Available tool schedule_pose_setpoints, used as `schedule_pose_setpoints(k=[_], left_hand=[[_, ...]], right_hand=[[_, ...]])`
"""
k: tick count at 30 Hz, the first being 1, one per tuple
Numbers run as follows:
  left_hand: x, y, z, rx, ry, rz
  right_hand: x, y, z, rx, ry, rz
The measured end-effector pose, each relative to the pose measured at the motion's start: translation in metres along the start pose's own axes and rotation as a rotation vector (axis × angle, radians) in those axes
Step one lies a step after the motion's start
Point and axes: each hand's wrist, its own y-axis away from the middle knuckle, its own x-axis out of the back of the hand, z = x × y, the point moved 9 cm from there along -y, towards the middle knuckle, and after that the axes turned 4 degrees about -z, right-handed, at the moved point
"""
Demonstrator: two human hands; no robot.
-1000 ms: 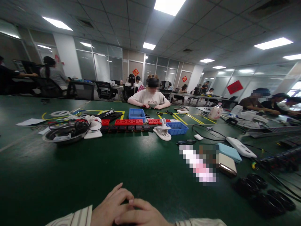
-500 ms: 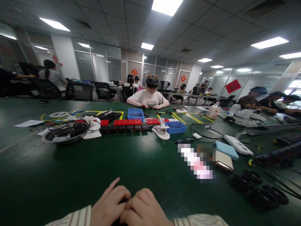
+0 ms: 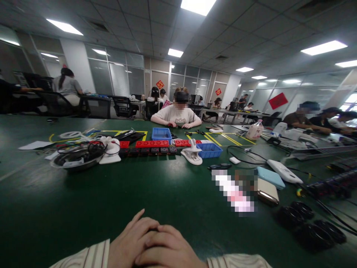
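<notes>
My left hand is near the bottom of the view, over the green table. One of its fingers sticks out forward while the others curl inward. Against it rests my right hand, its bent fingers lying over the fingers of the left. Both hands are closed together, and whatever lies between or under them is hidden. Striped cream sleeves cover both wrists.
Ahead stand a metal bowl with cables, red blocks, blue bins and a white clip stand. To the right lie a cream case, a light blue case and black rings. A person sits opposite.
The fingers of my right hand have moved left and spread over my left hand's fingers. The gap between the hands has closed.
</notes>
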Motion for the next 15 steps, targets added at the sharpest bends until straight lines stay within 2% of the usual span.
schedule_pose_setpoints(k=[3,5,7,10,15], left_hand=[[0.002,0.004,0.001,-0.015,-0.041,0.072],[0.000,0.005,-0.001,0.005,-0.074,0.101],[-0.004,0.005,-0.003,0.019,-0.091,0.089],[-0.010,0.002,-0.001,0.002,-0.043,0.005],[-0.005,-0.005,0.002,0.077,0.086,-0.100]], right_hand=[[0.021,-0.004,0.012,-0.190,-0.041,0.126],[0.026,-0.003,0.015,-0.250,-0.038,0.168],[0.026,-0.004,0.013,-0.235,0.016,0.196],[0.023,-0.006,0.005,-0.153,0.068,0.187],[0.004,-0.004,-0.006,0.009,-0.050,0.043]])
